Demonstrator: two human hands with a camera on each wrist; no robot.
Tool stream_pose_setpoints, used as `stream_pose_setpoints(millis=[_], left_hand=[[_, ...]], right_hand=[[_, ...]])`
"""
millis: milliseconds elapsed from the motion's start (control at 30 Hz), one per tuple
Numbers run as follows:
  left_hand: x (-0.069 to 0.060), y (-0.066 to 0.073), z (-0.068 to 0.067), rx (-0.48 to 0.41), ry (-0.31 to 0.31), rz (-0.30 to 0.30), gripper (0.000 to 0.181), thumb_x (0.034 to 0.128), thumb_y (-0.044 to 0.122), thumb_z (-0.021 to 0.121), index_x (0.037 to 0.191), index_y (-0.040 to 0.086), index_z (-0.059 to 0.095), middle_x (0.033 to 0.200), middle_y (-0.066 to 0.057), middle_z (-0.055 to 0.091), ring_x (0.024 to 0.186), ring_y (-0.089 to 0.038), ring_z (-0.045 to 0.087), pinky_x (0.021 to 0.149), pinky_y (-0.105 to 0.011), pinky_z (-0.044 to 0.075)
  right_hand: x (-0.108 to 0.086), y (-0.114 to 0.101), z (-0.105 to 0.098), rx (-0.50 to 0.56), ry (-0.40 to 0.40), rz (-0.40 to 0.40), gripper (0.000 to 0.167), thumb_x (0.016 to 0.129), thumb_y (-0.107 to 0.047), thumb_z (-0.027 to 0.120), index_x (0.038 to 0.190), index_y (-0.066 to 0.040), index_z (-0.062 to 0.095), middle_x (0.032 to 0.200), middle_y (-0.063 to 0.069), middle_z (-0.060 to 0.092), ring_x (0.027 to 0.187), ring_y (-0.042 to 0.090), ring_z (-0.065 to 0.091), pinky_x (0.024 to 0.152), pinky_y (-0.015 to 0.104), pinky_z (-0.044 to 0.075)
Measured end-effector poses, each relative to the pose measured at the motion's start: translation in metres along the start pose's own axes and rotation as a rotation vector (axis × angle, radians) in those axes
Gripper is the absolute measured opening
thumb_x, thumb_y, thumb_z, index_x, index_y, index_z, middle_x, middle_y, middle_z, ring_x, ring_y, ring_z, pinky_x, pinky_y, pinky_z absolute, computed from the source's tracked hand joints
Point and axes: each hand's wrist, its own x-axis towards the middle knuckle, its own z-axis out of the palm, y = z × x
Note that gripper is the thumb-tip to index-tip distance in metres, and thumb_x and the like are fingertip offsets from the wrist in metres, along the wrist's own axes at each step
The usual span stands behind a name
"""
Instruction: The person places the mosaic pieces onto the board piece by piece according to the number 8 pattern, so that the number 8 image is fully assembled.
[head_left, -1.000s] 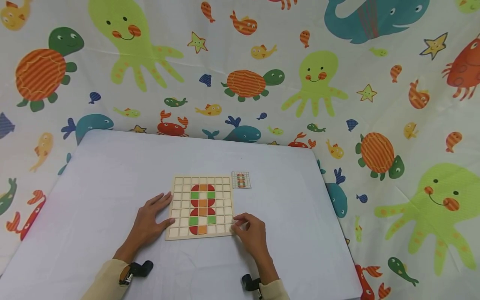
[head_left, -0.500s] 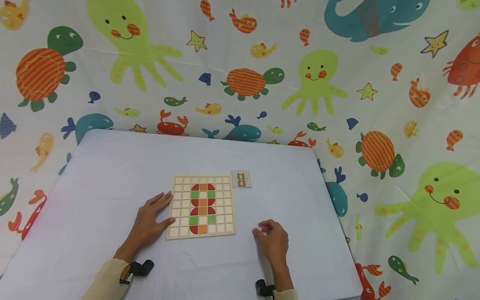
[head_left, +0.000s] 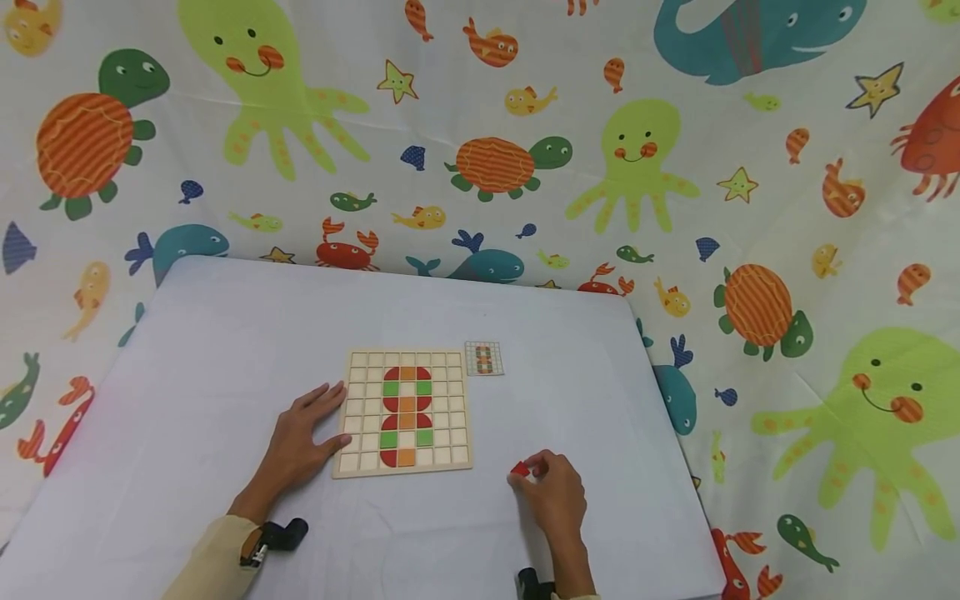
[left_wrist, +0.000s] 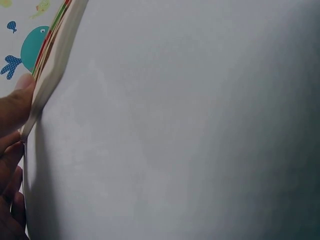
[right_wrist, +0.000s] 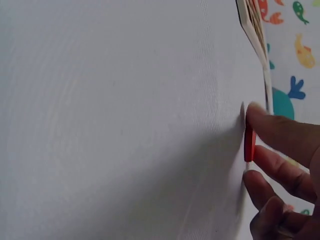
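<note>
A square wooden grid board (head_left: 375, 472) lies on the table with red, orange and green tiles in its middle columns. My left hand (head_left: 302, 437) touches the board's left edge, thumb and fingers spread along it; the left wrist view shows the thumb (left_wrist: 17, 105) at the board's rim. To the right of the board, my right hand (head_left: 555, 493) pinches a small red tile (head_left: 520, 470) between thumb and finger. In the right wrist view the red tile (right_wrist: 249, 142) appears edge-on, close to the white surface. Its exact shape cannot be told.
A small pattern card (head_left: 484, 359) with a printed grid lies beside the board's upper right corner. White cloth covers the table (head_left: 247, 333). A curtain (head_left: 480, 83) printed with sea animals hangs behind and at both sides.
My right hand has moved from the board's lower right edge rightward and slightly toward me; the red tile now shows in its fingers. My left hand has stayed at the board.
</note>
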Motion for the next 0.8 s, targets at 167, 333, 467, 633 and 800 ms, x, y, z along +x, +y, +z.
stream_pose_setpoints(millis=[167,333,467,633,800], left_hand=[[0.0,0.001,0.0,0.003,0.0,0.001,0.083,0.0852,0.023,0.089,0.157,0.006,0.051,0.162,-0.021,0.051,0.15,-0.049,0.039,0.109,-0.075,0.033],[0.001,0.001,0.0,-0.003,0.011,0.007,0.082,0.0846,0.022,0.09,0.156,0.005,0.053,0.161,-0.02,0.052,0.15,-0.049,0.04,0.109,-0.075,0.034],[0.0,0.001,0.0,-0.001,0.018,0.012,0.082,0.0839,0.021,0.09,0.155,0.005,0.053,0.161,-0.02,0.053,0.149,-0.048,0.041,0.109,-0.075,0.034],[0.001,0.002,0.0,-0.002,0.017,0.017,0.081,0.0841,0.021,0.09,0.155,0.004,0.053,0.16,-0.02,0.053,0.149,-0.049,0.041,0.108,-0.075,0.034],[0.002,0.003,-0.002,0.002,0.015,0.015,0.081,0.0843,0.02,0.089,0.155,0.003,0.053,0.161,-0.021,0.052,0.149,-0.049,0.041,0.109,-0.075,0.034]], right_hand=[[-0.001,0.002,-0.002,0.002,-0.007,-0.04,0.026,0.077,-0.017,0.096,0.092,-0.02,0.074,0.085,-0.002,0.065,0.078,0.016,0.057,0.062,0.03,0.041],[0.001,0.0,0.005,0.108,-0.035,-0.103,0.028,0.079,-0.009,0.093,0.089,-0.021,0.07,0.084,-0.005,0.068,0.074,0.013,0.052,0.062,0.027,0.039],[0.003,-0.006,0.012,0.185,-0.068,-0.136,0.027,0.081,-0.008,0.091,0.086,-0.022,0.069,0.082,-0.006,0.07,0.073,0.012,0.052,0.064,0.025,0.04],[0.003,-0.017,0.017,0.277,-0.107,-0.198,0.024,0.084,-0.007,0.088,0.09,-0.021,0.07,0.084,-0.005,0.07,0.071,0.01,0.053,0.063,0.022,0.043],[0.0,-0.033,0.023,0.343,-0.195,-0.258,0.021,0.088,-0.01,0.086,0.095,-0.022,0.07,0.088,-0.003,0.068,0.065,0.007,0.05,0.055,0.02,0.042]])
